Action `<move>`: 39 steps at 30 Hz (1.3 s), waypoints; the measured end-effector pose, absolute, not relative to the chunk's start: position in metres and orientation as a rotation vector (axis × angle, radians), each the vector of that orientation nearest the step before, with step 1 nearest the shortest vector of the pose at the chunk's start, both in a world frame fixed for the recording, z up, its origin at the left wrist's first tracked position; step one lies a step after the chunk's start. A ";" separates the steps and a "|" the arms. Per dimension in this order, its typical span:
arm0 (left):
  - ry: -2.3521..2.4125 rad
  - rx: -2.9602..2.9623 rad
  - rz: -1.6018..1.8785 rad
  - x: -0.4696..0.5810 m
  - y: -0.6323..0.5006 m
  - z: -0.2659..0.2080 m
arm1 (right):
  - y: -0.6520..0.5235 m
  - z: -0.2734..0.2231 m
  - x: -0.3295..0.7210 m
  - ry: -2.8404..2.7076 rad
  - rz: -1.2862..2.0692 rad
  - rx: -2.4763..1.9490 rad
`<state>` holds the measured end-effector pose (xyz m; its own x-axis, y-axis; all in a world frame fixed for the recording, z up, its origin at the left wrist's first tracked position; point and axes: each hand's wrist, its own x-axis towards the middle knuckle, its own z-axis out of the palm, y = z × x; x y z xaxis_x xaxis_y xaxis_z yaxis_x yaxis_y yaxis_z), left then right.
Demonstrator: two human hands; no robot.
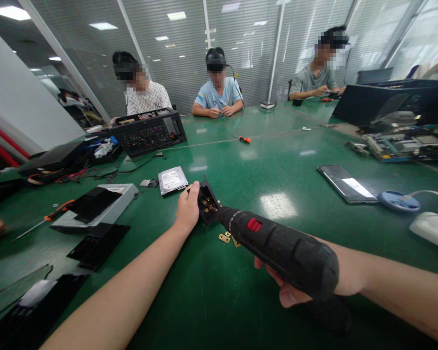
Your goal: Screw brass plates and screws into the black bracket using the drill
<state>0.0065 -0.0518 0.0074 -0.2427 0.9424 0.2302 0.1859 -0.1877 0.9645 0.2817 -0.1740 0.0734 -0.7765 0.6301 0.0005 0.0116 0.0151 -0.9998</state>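
Observation:
My left hand [189,206] is closed on the side of a small black box [207,203] with brass-coloured parts inside, tilted above the green table. My right hand [288,289] wraps round the grip of a black cordless drill [277,245] with a red switch on top. The drill's chuck end points left and reaches the box's right edge; its bit tip is hard to make out. Several small brass plates [225,238] lie on the table just below the box. Behind my left hand rests a silver hard drive [172,180].
At left are a grey metal drive case [122,206], an orange screwdriver [60,209] and black panels [98,245]. A black computer case [151,131] stands farther back. A phone [345,183] and a blue round object [399,201] lie right. Several people sit across the table.

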 end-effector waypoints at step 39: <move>1.387 1.341 1.504 0.007 -0.050 0.005 | -0.177 0.084 0.277 -1.833 1.827 -0.566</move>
